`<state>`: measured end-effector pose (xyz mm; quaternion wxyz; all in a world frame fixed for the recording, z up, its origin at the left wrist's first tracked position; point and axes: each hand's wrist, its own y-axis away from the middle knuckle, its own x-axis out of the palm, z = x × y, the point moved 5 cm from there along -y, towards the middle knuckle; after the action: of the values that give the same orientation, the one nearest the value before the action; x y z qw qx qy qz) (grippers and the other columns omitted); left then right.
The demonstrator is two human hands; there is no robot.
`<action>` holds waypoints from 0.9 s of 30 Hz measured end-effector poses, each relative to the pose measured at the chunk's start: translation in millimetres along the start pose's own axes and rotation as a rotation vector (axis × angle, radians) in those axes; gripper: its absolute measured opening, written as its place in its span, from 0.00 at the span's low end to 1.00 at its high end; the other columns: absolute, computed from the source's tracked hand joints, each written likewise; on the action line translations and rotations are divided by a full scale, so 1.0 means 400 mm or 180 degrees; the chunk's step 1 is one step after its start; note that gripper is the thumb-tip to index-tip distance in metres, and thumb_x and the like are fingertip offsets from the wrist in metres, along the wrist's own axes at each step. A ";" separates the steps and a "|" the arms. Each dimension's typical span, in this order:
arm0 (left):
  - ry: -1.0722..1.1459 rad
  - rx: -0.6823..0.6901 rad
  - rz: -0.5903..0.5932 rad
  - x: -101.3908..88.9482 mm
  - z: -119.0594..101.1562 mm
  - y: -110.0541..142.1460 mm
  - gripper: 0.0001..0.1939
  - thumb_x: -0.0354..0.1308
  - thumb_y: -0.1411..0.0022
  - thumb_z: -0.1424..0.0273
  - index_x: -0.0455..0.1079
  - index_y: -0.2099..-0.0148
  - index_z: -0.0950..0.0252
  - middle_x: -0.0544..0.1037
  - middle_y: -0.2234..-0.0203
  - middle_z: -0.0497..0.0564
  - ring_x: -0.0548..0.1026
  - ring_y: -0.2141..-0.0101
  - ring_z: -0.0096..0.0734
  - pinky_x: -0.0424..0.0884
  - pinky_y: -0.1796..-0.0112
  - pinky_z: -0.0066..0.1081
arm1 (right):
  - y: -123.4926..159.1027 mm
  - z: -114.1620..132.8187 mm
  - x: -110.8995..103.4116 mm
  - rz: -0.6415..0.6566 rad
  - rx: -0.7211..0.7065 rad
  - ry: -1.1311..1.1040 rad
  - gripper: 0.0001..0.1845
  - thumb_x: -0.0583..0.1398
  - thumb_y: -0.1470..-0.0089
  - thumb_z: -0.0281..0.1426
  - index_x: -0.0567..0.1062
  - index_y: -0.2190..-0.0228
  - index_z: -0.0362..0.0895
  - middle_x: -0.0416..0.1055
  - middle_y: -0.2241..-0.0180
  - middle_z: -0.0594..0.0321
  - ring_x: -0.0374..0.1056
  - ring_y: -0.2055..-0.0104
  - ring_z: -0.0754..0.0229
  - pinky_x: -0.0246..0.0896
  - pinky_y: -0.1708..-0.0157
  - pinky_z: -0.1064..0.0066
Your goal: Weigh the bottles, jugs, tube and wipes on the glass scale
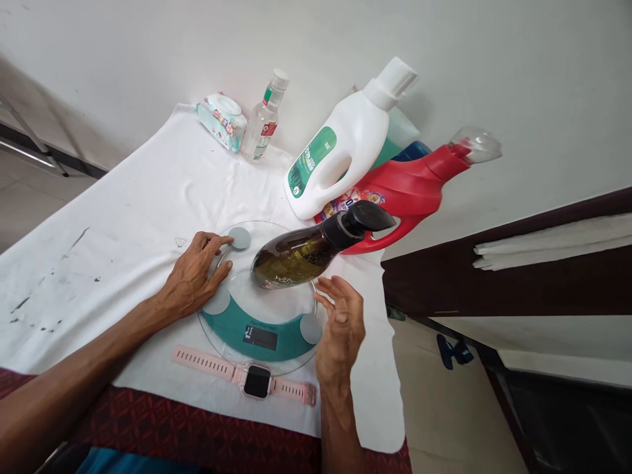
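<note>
A dark green pump bottle [291, 259] with a black top stands on a round glass scale [276, 339], whose teal band carries a small display with digits partly lit. My left hand [195, 273] rests at the scale's left edge, fingers apart, the fingertips by a grey round pad. On the opposite side my right hand [340, 322] is raised beside the scale's right rim, fingers loosely curled and spread, holding nothing I can see. Just in front of the scale lies a pink-strapped smartwatch [257, 380], its screen dark.
Behind the scale stand a white detergent jug [358, 131] and a red detergent bottle [409, 184], with more containers partly hidden. A clear bottle [261, 125] and a wipes pack [222, 122] sit at the back left. A stained white cloth [118, 243] covers the table.
</note>
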<state>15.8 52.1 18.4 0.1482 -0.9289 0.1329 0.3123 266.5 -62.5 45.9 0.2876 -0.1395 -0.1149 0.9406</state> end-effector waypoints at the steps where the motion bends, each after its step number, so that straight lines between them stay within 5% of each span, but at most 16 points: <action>1: 0.0003 0.0003 -0.0010 0.000 0.000 0.000 0.21 0.53 0.27 0.61 0.67 0.36 0.59 0.70 0.48 0.56 0.78 0.53 0.41 0.80 0.53 0.48 | 0.004 0.011 0.025 0.0298 -0.0041 -0.0120 0.40 0.61 0.42 0.61 0.71 0.40 0.48 0.73 0.42 0.52 0.70 0.39 0.44 0.66 0.42 0.49; 5: 0.0051 0.0005 -0.0032 0.000 0.002 0.001 0.21 0.53 0.28 0.62 0.67 0.36 0.59 0.70 0.48 0.57 0.78 0.54 0.41 0.80 0.53 0.47 | 0.012 0.039 0.101 0.0994 -0.0010 -0.0125 0.44 0.68 0.46 0.56 0.65 0.35 0.53 0.68 0.36 0.54 0.65 0.34 0.44 0.62 0.36 0.45; 12: 0.0154 0.0048 -0.0057 0.002 0.003 0.004 0.22 0.52 0.27 0.62 0.67 0.35 0.62 0.70 0.47 0.59 0.78 0.53 0.43 0.79 0.53 0.50 | -0.045 0.061 0.120 0.0626 0.0083 0.0343 0.44 0.75 0.52 0.45 0.67 0.38 0.51 0.74 0.41 0.53 0.72 0.42 0.46 0.68 0.40 0.47; 18: 0.0243 0.0197 -0.0218 0.012 0.014 0.011 0.22 0.52 0.28 0.65 0.67 0.35 0.63 0.70 0.47 0.61 0.77 0.54 0.44 0.79 0.51 0.52 | -0.085 0.094 0.143 0.0770 0.0245 0.0633 0.39 0.77 0.57 0.46 0.75 0.47 0.48 0.81 0.53 0.55 0.79 0.52 0.46 0.74 0.48 0.49; 27: 0.0261 0.0345 -0.0450 0.026 0.016 0.022 0.21 0.50 0.27 0.70 0.65 0.35 0.65 0.70 0.48 0.62 0.76 0.55 0.45 0.79 0.53 0.50 | -0.115 0.141 0.156 0.0435 0.0147 0.0422 0.39 0.77 0.59 0.44 0.77 0.47 0.43 0.83 0.55 0.54 0.80 0.54 0.45 0.76 0.52 0.52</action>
<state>17.5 44.7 5.4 0.2143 -0.9386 0.0897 0.2552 221.6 2.6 100.0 0.2329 -0.2022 -0.0642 0.9491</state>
